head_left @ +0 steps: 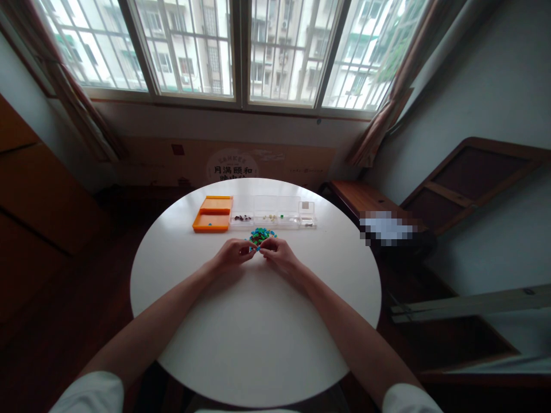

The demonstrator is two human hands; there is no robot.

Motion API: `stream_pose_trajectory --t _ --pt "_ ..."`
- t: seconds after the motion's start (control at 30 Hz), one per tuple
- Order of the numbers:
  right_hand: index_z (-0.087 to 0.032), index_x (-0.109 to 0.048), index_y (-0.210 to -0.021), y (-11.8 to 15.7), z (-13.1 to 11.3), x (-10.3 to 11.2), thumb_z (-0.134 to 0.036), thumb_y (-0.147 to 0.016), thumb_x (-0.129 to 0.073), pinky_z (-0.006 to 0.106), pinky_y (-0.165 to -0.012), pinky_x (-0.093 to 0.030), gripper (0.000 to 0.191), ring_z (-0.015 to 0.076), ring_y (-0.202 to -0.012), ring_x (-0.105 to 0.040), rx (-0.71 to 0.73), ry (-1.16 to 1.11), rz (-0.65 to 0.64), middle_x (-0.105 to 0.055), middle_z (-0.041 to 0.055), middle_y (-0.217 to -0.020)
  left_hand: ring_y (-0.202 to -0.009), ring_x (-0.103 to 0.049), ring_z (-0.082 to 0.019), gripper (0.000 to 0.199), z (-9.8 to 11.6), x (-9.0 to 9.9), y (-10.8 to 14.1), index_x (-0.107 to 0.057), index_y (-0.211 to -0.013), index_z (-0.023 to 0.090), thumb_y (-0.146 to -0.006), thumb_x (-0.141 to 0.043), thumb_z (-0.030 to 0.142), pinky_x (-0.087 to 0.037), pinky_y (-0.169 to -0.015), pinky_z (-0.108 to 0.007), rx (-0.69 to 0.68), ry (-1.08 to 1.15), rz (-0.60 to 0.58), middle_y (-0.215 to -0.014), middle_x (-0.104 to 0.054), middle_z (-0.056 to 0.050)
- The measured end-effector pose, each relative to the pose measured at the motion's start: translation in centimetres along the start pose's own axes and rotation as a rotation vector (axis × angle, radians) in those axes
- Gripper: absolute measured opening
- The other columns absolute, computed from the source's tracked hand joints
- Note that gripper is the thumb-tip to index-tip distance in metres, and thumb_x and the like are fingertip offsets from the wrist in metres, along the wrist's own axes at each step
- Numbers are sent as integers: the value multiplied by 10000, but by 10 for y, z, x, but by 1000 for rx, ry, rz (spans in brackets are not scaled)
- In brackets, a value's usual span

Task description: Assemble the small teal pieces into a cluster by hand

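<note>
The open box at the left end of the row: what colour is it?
The box is orange, seen in the head view.

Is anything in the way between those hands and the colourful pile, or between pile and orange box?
Nothing visible separates the left hand or right hand from the pile; both are at its near edge, meeting at a blue piece. Toward the orange box, I see only table, then the box's rim.
</note>
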State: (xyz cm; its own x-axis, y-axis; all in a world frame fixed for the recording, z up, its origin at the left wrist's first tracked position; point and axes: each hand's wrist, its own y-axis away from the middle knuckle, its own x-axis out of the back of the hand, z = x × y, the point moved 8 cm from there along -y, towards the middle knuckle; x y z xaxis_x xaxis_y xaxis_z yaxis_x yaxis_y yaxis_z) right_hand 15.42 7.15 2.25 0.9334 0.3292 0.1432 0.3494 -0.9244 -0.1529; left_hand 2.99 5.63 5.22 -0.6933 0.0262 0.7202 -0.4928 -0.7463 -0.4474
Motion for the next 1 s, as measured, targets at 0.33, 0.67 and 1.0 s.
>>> stream_pose_trajectory --t 0.33,0.67,1.0 --pt "-132 -604 -780 0 0 0 -322 -678 -669 224 -471 -451 225 102 -508 -533 -3 -4 -9 -568 0 -613 -458 -394 -47 253 -3 -3 -1 -706 -876 140 -822 -532 315 -305 -481 -147 -5 -14 -7 -499 -492 34" --pt "-132 -616 -794 0 -2 -1 -353 -683 -660 221 -475 -451 251 105 -522 -537 7 28 -8 -571 -6 -602 -455 -390 -46 254 -1 -3 0 -706 -874 137 -823 -533 315 -299 -476 -148 -7 -6 -12 -502 -493 32" --pt "-146 -641 -805 -1 1 -1 -359 -689 -663 234 -479 -456 243 114 -522 -542 13 37 -17 -592 15 -621 -457 -395 -47 256 -1 -2 0 -706 -885 139 -826 -529 315 -303 -478 -146 -25 -6 -6 -496 -485 34"
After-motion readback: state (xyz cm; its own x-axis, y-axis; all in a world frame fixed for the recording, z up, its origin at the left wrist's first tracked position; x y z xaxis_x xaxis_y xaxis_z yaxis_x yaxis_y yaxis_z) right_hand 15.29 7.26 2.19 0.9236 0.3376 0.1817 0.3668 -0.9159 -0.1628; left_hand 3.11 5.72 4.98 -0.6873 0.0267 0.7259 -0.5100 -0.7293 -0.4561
